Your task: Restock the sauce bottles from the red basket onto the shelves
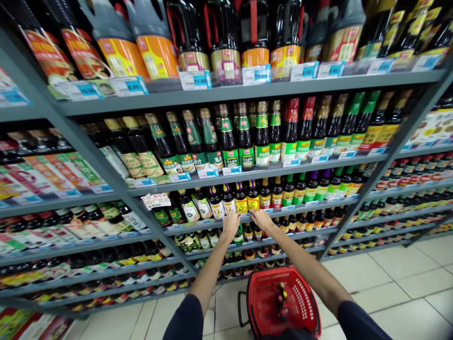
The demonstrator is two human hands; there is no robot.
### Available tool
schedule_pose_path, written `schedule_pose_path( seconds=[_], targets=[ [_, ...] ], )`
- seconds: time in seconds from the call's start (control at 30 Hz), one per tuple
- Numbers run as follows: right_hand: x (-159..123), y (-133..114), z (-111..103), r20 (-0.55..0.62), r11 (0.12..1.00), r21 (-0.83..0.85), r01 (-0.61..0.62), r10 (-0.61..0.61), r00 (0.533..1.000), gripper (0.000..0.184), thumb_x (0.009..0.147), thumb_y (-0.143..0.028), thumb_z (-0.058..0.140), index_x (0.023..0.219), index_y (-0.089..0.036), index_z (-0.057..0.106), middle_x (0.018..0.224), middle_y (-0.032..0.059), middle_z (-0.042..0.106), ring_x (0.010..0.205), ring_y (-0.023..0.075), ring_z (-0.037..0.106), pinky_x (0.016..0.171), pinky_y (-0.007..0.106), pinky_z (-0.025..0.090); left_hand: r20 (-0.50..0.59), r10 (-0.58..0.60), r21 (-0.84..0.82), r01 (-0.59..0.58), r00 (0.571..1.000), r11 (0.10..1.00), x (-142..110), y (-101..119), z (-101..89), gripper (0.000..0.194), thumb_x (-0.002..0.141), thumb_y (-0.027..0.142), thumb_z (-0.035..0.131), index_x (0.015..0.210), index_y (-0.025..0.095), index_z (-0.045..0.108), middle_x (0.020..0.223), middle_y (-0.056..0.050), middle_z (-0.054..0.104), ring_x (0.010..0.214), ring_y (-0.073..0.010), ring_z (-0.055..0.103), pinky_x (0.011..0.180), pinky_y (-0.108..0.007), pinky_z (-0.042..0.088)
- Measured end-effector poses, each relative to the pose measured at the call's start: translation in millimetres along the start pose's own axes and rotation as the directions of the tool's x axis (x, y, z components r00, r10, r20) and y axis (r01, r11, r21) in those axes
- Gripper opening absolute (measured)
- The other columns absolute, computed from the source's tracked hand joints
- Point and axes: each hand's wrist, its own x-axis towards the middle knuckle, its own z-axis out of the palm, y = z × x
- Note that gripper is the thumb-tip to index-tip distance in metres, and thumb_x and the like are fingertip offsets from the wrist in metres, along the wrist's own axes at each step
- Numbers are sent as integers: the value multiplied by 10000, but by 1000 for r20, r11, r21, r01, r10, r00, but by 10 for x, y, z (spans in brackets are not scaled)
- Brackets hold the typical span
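both arms reach forward into a supermarket shelf of sauces. the left hand (231,225) lies with its fingers curled over the top of a dark bottle with a green label (239,236), on the row just below the shelf edge; i cannot tell whether it truly grips it. the right hand (262,219) sits just beside it to the right, fingers held together and laid flat on the grey shelf edge (304,208), touching the price strip. right above both hands stands a row of dark soy sauce bottles with yellow labels (247,200). near the person, on the pale tiled floor (406,283), a red shopping basket (300,302) stands between the arms, with a few dark bottles (281,297) upright in it.
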Motion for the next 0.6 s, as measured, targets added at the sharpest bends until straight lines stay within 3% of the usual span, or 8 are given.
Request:
schedule_pose_path(
  seconds=[0.27,0.43,0.53,0.6],
  targets=[
    [164,-30,-95,131,976,-202,80,-54,990,384,980,9,397,1270,-60,639,1178,218,720,1120,313,723,945,380,550,21,-21,-2,21,1000,1000,177,-3,11,333,1024,284,501,1125,234,814,1099,-117,801,1055,-256,732,901,-338,543],
    [177,-7,-93,129,971,-201,125,-100,987,348,975,8,426,1217,-51,670,1195,220,719,1103,348,726,934,417,563,25,-39,-20,40,999,999,187,6,18,330,1018,278,504,1034,203,825,1068,-134,798,1034,-265,736,894,-344,539],
    [99,1,-74,67,981,-165,103,-93,993,319,990,-11,441,1194,-65,681,1164,205,735,1049,330,744,901,396,571,7,-36,-49,36,999,998,131,17,14,324,1017,265,507,1017,188,822,1079,-162,791,1044,-279,737,900,-356,536],
    [9,2,-98,-4,989,-122,79,-80,997,290,1059,-116,427,1199,-91,680,1151,180,745,1021,292,752,889,365,574,-24,-32,-89,29,999,996,81,19,-30,300,1015,278,530,1079,192,810,1077,-161,792,1032,-270,742,892,-341,536]
  ],
)
